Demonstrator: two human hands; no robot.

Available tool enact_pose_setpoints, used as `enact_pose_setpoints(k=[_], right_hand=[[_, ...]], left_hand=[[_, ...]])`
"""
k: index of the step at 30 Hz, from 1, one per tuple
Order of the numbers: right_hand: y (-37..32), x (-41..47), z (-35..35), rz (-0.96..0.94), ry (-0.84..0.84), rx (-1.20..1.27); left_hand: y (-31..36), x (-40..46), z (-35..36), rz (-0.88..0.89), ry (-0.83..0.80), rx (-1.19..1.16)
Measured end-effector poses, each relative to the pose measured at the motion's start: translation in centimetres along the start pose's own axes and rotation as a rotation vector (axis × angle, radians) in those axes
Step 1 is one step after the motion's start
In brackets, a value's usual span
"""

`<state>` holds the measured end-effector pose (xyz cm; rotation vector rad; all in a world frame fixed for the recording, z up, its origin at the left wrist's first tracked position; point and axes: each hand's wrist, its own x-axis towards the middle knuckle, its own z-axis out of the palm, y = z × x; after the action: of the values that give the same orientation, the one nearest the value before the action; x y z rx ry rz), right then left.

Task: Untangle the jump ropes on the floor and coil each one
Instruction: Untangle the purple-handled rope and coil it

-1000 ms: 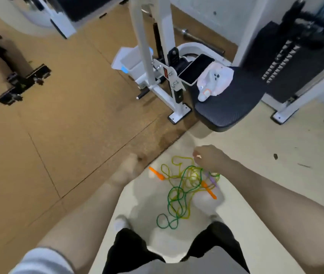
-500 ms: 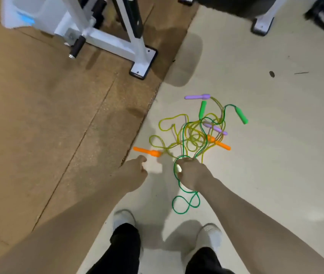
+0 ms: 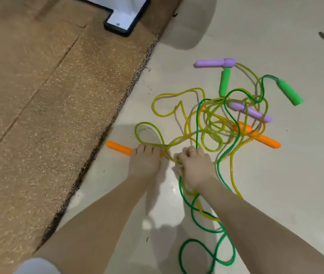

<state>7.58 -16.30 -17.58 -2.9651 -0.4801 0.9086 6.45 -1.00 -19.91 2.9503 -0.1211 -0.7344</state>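
Both hands now grip ropes (image 3: 212, 123), their fingertips hidden beneath knuckles

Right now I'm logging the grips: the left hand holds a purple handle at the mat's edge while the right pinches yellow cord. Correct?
Not quite: the head view shows the left hand holding an orange handle, not purple. The right hand does pinch yellow cord.

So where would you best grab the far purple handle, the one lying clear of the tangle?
Grip the far purple handle round its bare shaft, coming from above or from its free left end. It lies flat on the floor, apart from the pile; only its right end joins a cord, and the green handle sits just below that end.
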Motion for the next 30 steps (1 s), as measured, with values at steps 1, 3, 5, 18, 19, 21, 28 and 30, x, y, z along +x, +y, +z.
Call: enact_pose_setpoints(k=[1, 3, 5, 18, 19, 21, 28, 30], right_hand=[[-0.3, -0.1, 0.6, -0.024, 0.025, -0.025], [-0.9, -1.4, 1.0, -0.045, 0.03, -0.027], [-0.9, -2.7, 0.6, -0.053, 0.061, 0.127], [1.9, -5.4, -4.5, 0.514, 0.124, 2.198], [1.9, -5.8, -5.0, 0.509, 0.085, 2.259], [1.8, -6.5, -5.9, 0.477, -0.01, 2.36], [-0.4, -6.9, -8.1, 0.474, -0.15, 2.358], [-1.0, -7.1, -9.0, 0.43, -0.169, 2.385]], left_hand=[[0.2, 0.3, 0.4, 0.003, 0.021, 0.041], [1.0, -0.4, -0.4, 0.027, -0.075, -0.046], [0.8, -1.5, -1.0, 0.011, -0.162, -0.209], [-7.3, -5.9, -5.0, -0.631, 0.19, -1.049], [-7.5, -6.1, -5.8, -0.723, 0.29, -1.212], [-8.3, -6.0, -6.6, -0.773, 0.521, -1.426], [-7.4, -5.6, -6.2, -0.638, 0.036, -1.071], [-5.7, -6.0, -6.8, -0.657, 0.06, -0.865]])
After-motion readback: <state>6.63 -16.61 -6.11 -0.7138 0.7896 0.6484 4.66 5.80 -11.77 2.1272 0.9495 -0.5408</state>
